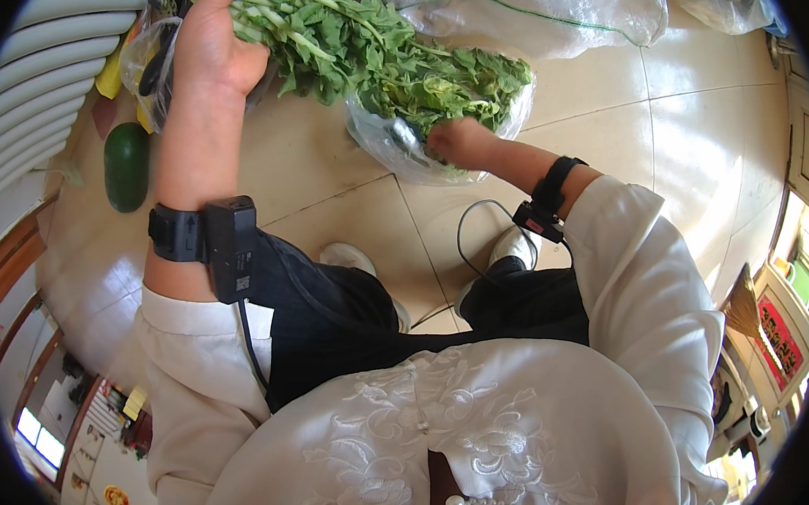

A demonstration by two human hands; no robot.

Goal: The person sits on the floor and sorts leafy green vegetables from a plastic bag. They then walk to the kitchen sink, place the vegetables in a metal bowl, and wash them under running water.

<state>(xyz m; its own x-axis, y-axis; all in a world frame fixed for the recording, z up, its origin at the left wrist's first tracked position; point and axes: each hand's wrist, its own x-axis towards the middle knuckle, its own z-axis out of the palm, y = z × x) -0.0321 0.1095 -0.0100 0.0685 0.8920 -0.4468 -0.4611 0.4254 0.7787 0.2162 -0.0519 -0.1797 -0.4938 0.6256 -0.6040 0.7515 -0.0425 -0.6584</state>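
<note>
A long bunch of leafy green vegetables [334, 50] with pale stalks stretches across the top of the view. My left hand [219, 35] is closed around the stalk end at the upper left. The leafy end, partly yellowed, lies at the mouth of a clear plastic bag [384, 142] on the tiled floor. My right hand [461, 142] is at the lower edge of these leaves and the bag, its fingers curled and blurred; whether it grips anything is unclear.
A dark green gourd or melon [126, 166] lies on the floor at left, beside a white radiator [74, 39]. Another clear bag [147, 58] with dark contents is near my left wrist. A large clear plastic bag [533, 15] lies beyond the greens. A cable [464, 221] hangs from my right forearm.
</note>
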